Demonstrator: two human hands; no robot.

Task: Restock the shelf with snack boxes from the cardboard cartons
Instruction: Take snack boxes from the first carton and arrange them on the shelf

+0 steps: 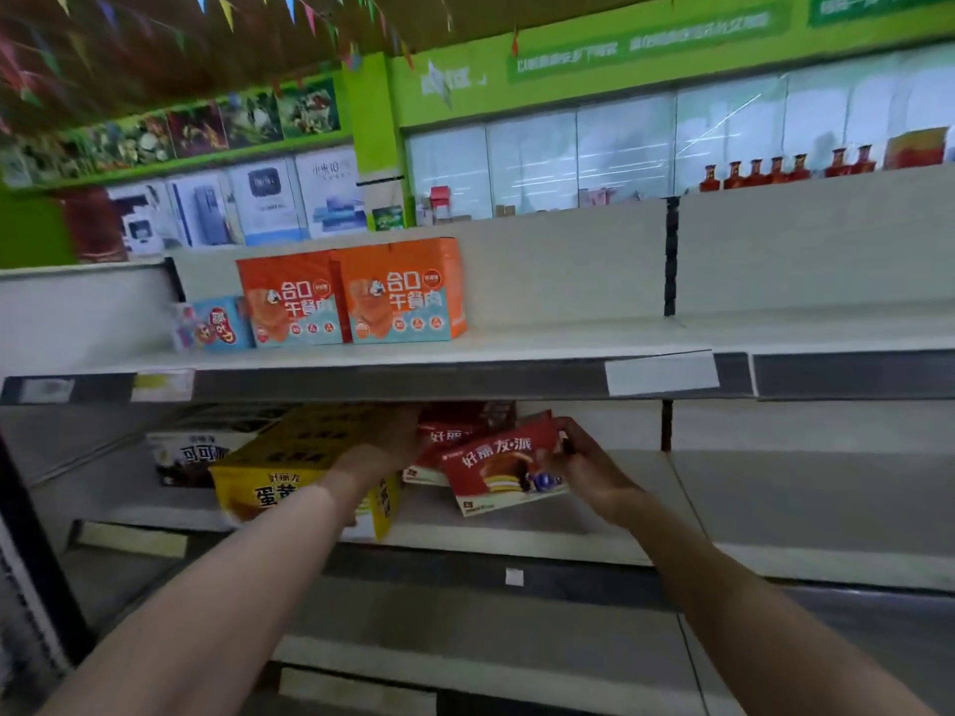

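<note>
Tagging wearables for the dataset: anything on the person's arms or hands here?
Nothing worn shows. Both forearms are bare up to the frame's edge: no sleeves, gloves, watch, bands or rings visible on the left hand or right hand. The frame is somewhat blurred.

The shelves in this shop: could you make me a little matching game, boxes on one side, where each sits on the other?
Things:
1. orange boxes
2. yellow box
3. red box
4. red bottles

Places:
A. gripped by the right hand
B. along the very top, far right
C. upper shelf
D. middle shelf, under the left hand

Pairs: 1-C, 2-D, 3-A, 4-B
</note>
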